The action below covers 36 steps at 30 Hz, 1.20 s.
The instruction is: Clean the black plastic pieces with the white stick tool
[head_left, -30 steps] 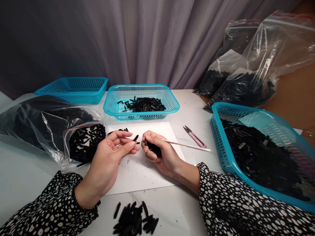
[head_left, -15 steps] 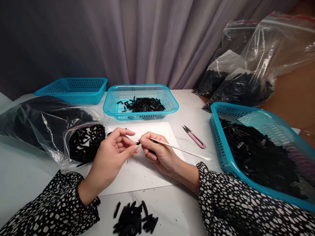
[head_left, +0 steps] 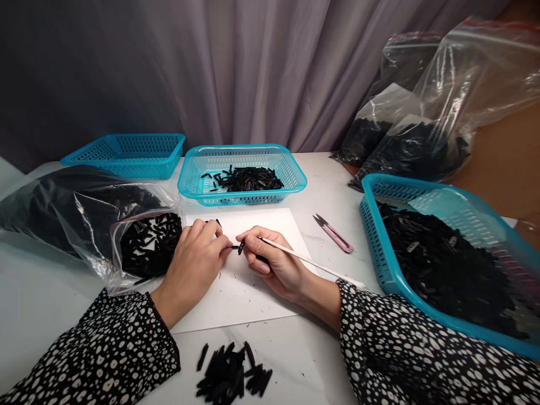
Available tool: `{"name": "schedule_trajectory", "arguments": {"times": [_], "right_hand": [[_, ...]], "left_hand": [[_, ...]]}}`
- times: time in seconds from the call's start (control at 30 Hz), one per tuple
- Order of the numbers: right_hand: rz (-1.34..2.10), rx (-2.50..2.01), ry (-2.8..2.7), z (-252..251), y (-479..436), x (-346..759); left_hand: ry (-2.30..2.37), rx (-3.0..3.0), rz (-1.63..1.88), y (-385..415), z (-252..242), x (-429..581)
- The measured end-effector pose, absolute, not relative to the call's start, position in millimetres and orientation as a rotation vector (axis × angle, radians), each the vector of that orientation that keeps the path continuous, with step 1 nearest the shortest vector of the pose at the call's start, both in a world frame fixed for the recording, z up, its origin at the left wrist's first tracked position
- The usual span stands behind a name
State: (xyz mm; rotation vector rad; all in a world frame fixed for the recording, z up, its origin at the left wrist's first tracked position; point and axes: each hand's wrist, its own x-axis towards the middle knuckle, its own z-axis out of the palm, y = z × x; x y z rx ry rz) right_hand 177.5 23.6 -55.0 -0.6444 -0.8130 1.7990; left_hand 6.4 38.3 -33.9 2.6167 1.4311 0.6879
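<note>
A small black piece [head_left: 241, 247] sits between the two hands, above a white sheet [head_left: 253, 298], right at the tips of the right thumb and index finger. A thin dark strip [head_left: 234, 247] runs sideways from it to the left fingertips.

The left hand [head_left: 194, 267] has its back turned up and its fingers curled; thumb and index finger are pressed together, pinching the strip's end. Its forearm reaches in from the lower left, wrist bent slightly.

The right hand [head_left: 274, 261] is turned on its side, thumb uppermost, with the other fingers folded inward. It grips a white stick [head_left: 312, 262] that slants back over the wrist toward the cuff. Something dark shows inside the curled palm, too hidden to make out. Both spotted sleeves [head_left: 101, 349] lie low over the surface [head_left: 304, 349].

Nearest the person is a loose pile of black pieces [head_left: 223, 374]. Just beside the left hand, a plastic bag [head_left: 90, 247] shows more pieces at its mouth. Beyond the sheet stands a blue basket [head_left: 295, 177] with a black heap inside; pink snips [head_left: 333, 233] lie to the right, near a larger blue basket [head_left: 379, 253], also filled with black pieces.
</note>
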Motion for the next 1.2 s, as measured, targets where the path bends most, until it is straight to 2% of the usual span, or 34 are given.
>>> {"name": "schedule_trajectory", "arguments": {"times": [0.2, 0.33, 0.47, 0.87, 1.03, 1.13, 1.2], "right_hand": [[1.846, -0.626, -0.809, -55, 24, 179], [1.873, -0.589, -0.731, -55, 25, 179], [1.87, -0.594, -0.683, -53, 26, 179], [1.858, -0.648, -0.727, -56, 25, 178], [1.83, -0.659, -0.751, -54, 24, 178], [1.824, -0.653, -0.756, -53, 23, 178], [1.822, -0.647, -0.757, -53, 23, 178]], "left_hand": [[1.386, 2.049, 0.977, 34, -21, 8], [1.326, 1.505, 0.99, 31, -18, 13], [1.238, 1.318, 0.985, 30, -17, 17], [1.231, 1.587, 0.86, 27, -11, 12], [1.326, 2.206, 0.517, 40, 2, -11], [1.423, 2.275, 0.228, 45, 1, -23], [1.438, 2.276, 0.154, 45, -2, -26]]}}
